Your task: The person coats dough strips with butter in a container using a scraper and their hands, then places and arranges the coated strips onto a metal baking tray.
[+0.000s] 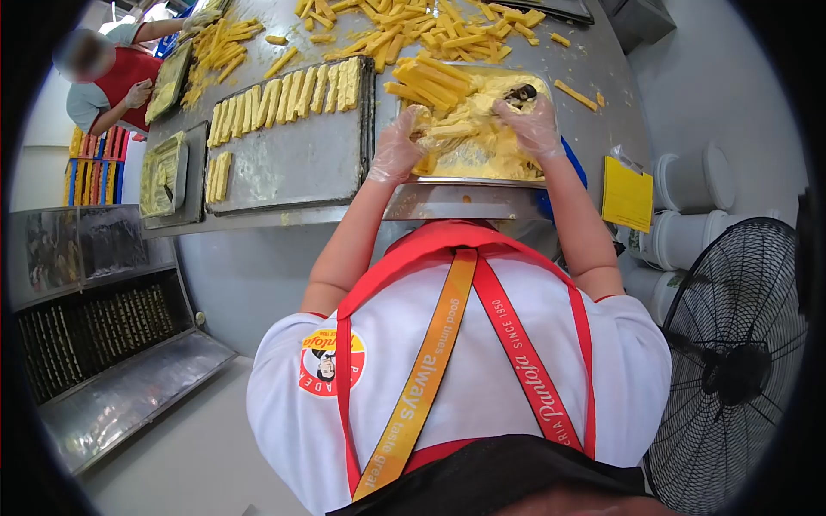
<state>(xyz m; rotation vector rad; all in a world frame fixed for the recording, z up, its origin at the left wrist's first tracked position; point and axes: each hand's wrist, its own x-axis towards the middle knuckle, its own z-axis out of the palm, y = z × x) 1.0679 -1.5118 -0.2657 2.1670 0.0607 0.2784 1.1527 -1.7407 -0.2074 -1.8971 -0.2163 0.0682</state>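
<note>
At the far left, a co-worker (116, 77) in a red apron stood beside the metal table (624, 90), and a small tray (182, 185) smeared with cream lay near its corner. Next came a large baking tray (292, 176), with a long row of coated sticks (284, 96) along its far side and a few more at its left. The gloved left hand (398, 144) was at the left side of the cream pan (482, 181), fingers curled by the end of a coated stick (456, 131); whether it gripped it, I could not tell. Plain yellow sticks (434, 82) were heaped in the pan just beyond. The gloved right hand (531, 129), fingers bent, reached into the cream (503, 162) at the pan's right, close by a dark object (521, 93); its grip was unclear. Farther right stood white buckets (699, 176) and a black fan (733, 374).
</note>
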